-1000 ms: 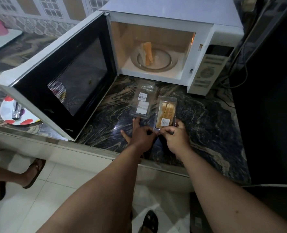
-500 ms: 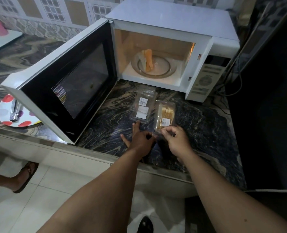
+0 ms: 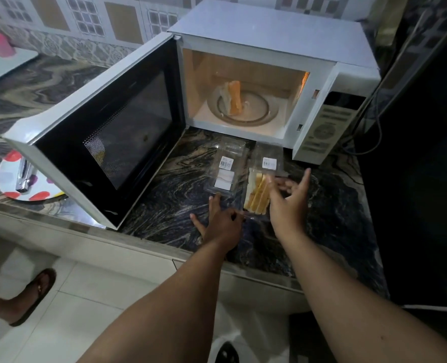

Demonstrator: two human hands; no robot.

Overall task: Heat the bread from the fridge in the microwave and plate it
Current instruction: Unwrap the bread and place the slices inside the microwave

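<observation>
Since the earlier frame the lid of the clear plastic bread box (image 3: 265, 179) has swung up and back toward the microwave, and the right hand (image 3: 289, 203) has let go of its front edge and now hangs open over the slices, fingers (image 3: 304, 180) spread and straight, holding nothing. The left hand (image 3: 223, 224) has stayed where it was, at the near left corner of that box on the dark veined stone desk (image 3: 330, 205); its index finger and thumb lie stretched flat on the desk while the other fingers are curled at the box's front edge, though whether they actually pinch the plastic I cannot tell.

The stacked tan bread slices (image 3: 257, 196) lie uncovered in the box's tray, just beside the right hand. To the left of it, touching or nearly so, sits a second clear plastic box (image 3: 226, 170) with white labels, closed. Behind both stands the white microwave (image 3: 269, 40), its black-windowed door (image 3: 107, 137) swung wide to the left and its cavity lit; one piece of bread (image 3: 233, 98) stands upright on the glass turntable (image 3: 256, 111) inside.

Partly hidden behind the door, a white plate with red spots (image 3: 10, 184) carries a shiny metal utensil (image 3: 24, 174).
</observation>
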